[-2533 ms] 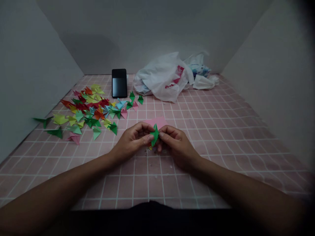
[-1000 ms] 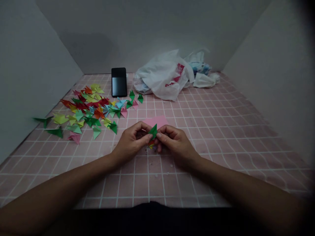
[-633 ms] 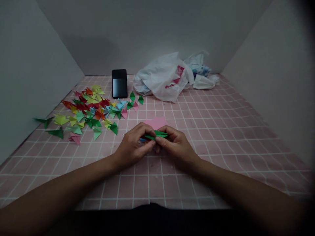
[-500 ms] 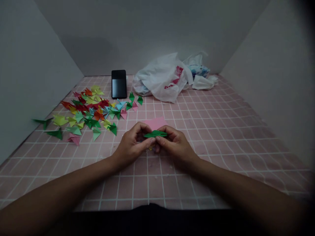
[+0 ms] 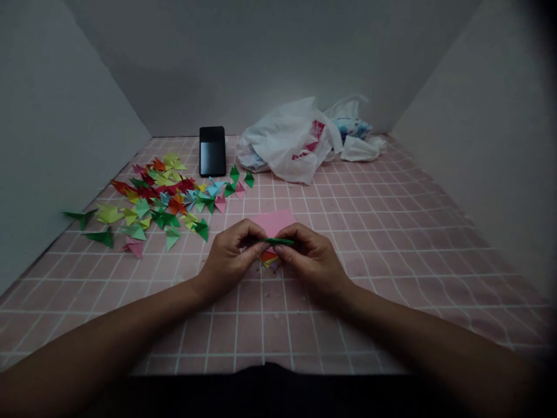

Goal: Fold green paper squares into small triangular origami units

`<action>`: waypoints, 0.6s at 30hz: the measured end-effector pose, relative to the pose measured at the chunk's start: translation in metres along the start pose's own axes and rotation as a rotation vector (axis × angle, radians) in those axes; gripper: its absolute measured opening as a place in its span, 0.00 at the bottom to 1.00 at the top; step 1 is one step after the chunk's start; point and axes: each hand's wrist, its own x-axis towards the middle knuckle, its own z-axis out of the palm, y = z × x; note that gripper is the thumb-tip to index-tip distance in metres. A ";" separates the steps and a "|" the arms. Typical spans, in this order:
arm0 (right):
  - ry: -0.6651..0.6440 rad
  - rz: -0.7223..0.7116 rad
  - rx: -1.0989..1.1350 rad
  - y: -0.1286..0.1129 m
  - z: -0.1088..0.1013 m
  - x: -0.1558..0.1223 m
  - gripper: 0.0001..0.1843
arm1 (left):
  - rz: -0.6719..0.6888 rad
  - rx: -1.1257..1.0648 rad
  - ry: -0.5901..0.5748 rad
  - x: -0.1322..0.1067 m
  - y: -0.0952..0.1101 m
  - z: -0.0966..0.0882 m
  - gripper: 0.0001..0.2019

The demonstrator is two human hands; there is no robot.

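Note:
A folded piece of green origami paper (image 5: 278, 241) is pinched between my two hands, seen nearly edge-on as a thin strip. My left hand (image 5: 232, 249) grips its left end between thumb and fingers. On the other end, my right hand (image 5: 311, 255) closes with thumb below and fingers behind. Under and beyond the hands lies a stack of square paper (image 5: 275, 219), pink on top, with orange and yellow edges showing below the green piece. My fingertips hide part of the green paper and much of the stack.
Many small folded paper figures (image 5: 176, 203) in several colours spread over the left of the pink checked tablecloth (image 5: 391, 249). Behind them a black phone (image 5: 212, 152) lies near the back wall. A crumpled white plastic bag (image 5: 287, 139) and a blue-white packet (image 5: 352, 128) sit at the back.
The green paper has tilted from showing its folded face to nearly edge-on. My thumbs have moved slightly apart, and more of the coloured stack shows beneath. The view has shifted slightly.

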 end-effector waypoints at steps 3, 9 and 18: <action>0.064 -0.121 -0.149 0.000 -0.001 0.000 0.02 | 0.102 0.107 0.011 -0.001 0.001 -0.001 0.02; 0.063 -0.055 -0.059 -0.004 0.002 -0.004 0.07 | -0.133 -0.309 0.040 -0.001 0.000 0.003 0.09; 0.033 0.167 0.140 0.001 0.002 -0.003 0.11 | -0.399 -0.422 -0.047 0.001 0.001 0.003 0.09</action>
